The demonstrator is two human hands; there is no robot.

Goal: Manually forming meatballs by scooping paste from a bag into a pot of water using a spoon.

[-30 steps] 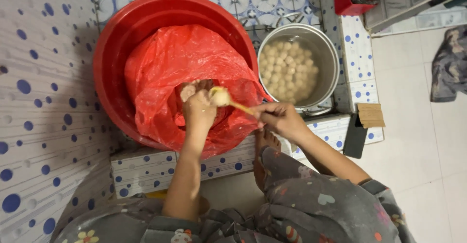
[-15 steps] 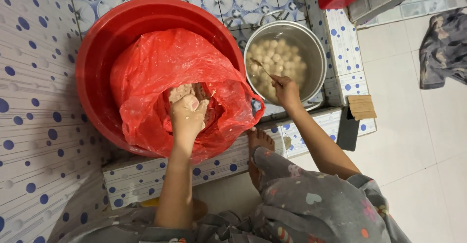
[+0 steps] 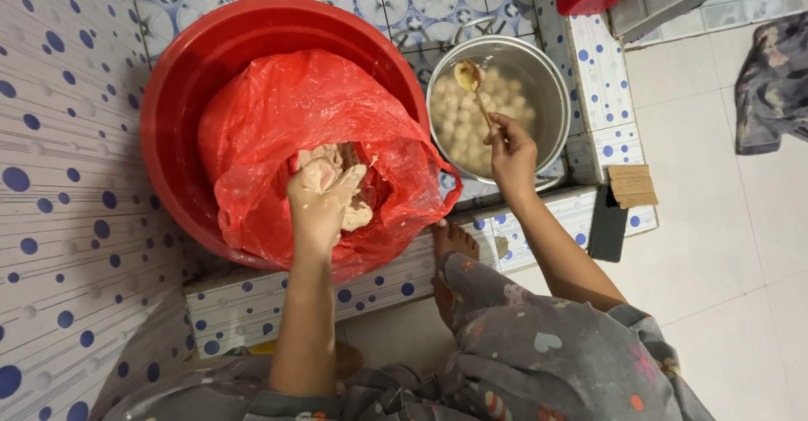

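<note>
Red plastic everywhere on the left: a big red basin [image 3: 181,126] lined with a red bag [image 3: 286,109], pale paste [image 3: 358,210] sitting in the middle of it. Left hand [image 3: 324,194] is curled shut around a fresh lump of that paste, squeezing it. Moving right, the right hand [image 3: 509,147] pinches a spoon [image 3: 473,88] by the handle, and the spoon has swung over from the basin to the steel pot [image 3: 551,84], bowl up and empty-ish. So another ball just went in with the pale balls [image 3: 459,130] floating there, right beside the basin.
</note>
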